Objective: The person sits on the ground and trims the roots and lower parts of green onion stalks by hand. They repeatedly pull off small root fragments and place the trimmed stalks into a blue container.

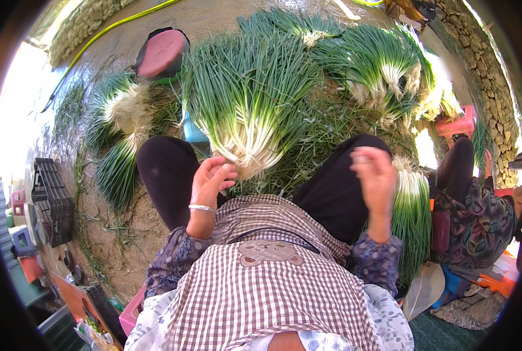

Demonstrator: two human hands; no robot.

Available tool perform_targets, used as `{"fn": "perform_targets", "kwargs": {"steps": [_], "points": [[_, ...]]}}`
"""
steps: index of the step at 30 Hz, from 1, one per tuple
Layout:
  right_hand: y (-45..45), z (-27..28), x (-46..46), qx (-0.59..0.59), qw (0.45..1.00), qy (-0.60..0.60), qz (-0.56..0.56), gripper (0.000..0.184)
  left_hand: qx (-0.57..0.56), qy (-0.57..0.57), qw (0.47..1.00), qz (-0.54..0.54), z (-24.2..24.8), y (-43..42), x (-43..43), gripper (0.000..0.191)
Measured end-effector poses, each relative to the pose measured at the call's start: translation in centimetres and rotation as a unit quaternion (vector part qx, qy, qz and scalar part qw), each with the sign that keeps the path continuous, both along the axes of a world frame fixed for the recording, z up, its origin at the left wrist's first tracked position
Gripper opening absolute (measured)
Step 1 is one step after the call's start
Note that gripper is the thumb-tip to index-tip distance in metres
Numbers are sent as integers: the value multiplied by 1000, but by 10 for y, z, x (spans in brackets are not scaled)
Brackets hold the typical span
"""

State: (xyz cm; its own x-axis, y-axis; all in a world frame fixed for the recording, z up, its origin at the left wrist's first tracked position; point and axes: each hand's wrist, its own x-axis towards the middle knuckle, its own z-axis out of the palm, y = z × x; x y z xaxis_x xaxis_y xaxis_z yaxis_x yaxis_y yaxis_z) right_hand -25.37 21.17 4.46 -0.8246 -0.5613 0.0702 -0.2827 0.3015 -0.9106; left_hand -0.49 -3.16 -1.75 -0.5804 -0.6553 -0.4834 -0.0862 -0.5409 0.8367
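Note:
A large heap of green onions [252, 109] lies between my knees, its white stems and roots towards me, on what looks like a blue plastic stool [195, 129]. Beside the root ends is my left hand [210, 177], a silvery bangle on its wrist, fingers curled and apart; whether a thin strand is between them cannot be told. My right hand [375, 173] is raised over my right thigh, slightly blurred, with no object visible in it. Right of that thigh, another bunch of green onions [412, 210] lies with its roots pointing away from me.
More green onion bunches lie at left [122, 175] and upper right [375, 61]. A pink-topped round seat [162, 52], a yellow hose [111, 26] and black crates [52, 202] stand or lie around. Loose leaves litter the ground [147, 245]. Another person [476, 219] sits at right near a pink stool [458, 123].

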Motion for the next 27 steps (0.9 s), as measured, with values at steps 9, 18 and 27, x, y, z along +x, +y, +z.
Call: {"fn": "perform_targets", "kwargs": {"steps": [9,18,27], "points": [[-109,-97,96,-67,760,-646,12,31,80,27,995,44,-4,7,-11,30],[-113,-93,93,-189,839,-509,23,16,83,44,996,6,0,11,-41,22],[-117,-21,86,-189,919,-313,149,29,-65,83,993,-52,45,16,-42,26]]}}
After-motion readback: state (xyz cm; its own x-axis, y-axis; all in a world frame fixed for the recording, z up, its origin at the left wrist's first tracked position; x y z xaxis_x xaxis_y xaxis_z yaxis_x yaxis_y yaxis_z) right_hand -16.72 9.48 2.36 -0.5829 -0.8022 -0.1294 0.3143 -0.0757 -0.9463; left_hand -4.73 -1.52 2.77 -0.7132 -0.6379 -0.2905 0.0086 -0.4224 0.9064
